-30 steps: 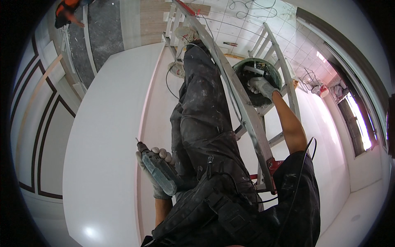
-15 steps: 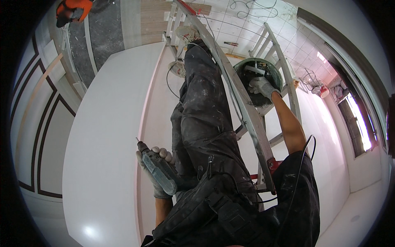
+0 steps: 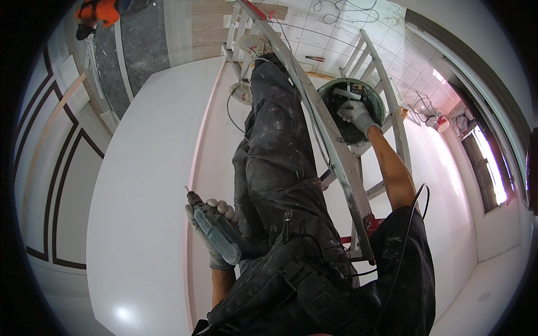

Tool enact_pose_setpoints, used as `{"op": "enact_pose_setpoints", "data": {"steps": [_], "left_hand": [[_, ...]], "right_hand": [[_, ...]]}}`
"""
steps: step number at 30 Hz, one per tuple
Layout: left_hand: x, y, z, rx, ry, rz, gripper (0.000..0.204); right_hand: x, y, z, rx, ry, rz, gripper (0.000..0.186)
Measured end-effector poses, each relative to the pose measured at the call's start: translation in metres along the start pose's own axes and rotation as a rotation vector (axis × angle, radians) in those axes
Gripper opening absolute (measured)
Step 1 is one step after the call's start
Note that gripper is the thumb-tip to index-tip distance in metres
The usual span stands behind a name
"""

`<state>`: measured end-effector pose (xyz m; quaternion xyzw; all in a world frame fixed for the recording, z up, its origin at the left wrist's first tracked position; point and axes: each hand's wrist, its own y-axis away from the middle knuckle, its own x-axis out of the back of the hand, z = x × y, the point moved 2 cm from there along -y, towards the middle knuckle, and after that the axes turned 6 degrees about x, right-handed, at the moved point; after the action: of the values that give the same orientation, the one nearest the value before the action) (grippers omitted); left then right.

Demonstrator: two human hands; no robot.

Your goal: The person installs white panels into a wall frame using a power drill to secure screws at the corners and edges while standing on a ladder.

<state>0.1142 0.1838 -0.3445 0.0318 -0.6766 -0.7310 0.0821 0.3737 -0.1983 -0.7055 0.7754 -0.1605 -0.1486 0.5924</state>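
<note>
My left hand [image 3: 213, 239], in a grey knit glove, is wrapped round a dusty dark power drill [image 3: 216, 227]. A thin bit points up and away from its chuck, beside the pale wall panel. Over on the right, my gloved right hand [image 3: 357, 115] reaches into a dark green bucket [image 3: 377, 99] at the stepladder [image 3: 330, 131]. Its fingers are curled inward; whatever they hold, if anything, is hidden. Inside the bucket, just beyond the hand, lie a pale bar-shaped piece [image 3: 347, 94] and small dark items I cannot make out.
The aluminium ladder stands along my right leg, with a cable [image 3: 307, 106] running beside it. Pliers with red handles [image 3: 315, 58] lie on the tiled floor. Loose wires [image 3: 350, 10] are farther off. A person in orange [image 3: 101, 11] is at the far left.
My right hand has shifted slightly inside the bucket, its fingers drawn in a little more. The person in orange has moved a bit. My left hand and the drill stay put.
</note>
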Motion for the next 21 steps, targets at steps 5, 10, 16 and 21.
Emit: {"op": "enact_pose_setpoints", "data": {"steps": [5, 10, 16, 21], "left_hand": [[0.001, -0.001, 0.002, 0.014, 0.016, -0.024, 0.071], [-0.002, 0.000, 0.002, 0.015, 0.035, -0.008, 0.072], [-0.007, 0.000, 0.005, 0.007, 0.025, -0.024, 0.072], [-0.012, 0.007, 0.009, 0.000, 0.015, -0.110, 0.074]], "right_hand": [[0.000, 0.007, -0.013, 0.149, 0.279, 0.105, 0.030], [-0.001, 0.009, -0.017, 0.179, 0.285, 0.139, 0.024], [0.000, 0.012, -0.016, -0.029, -0.283, 0.037, 0.019], [0.007, 0.038, -0.040, -0.039, -0.532, -0.002, 0.026]]}}
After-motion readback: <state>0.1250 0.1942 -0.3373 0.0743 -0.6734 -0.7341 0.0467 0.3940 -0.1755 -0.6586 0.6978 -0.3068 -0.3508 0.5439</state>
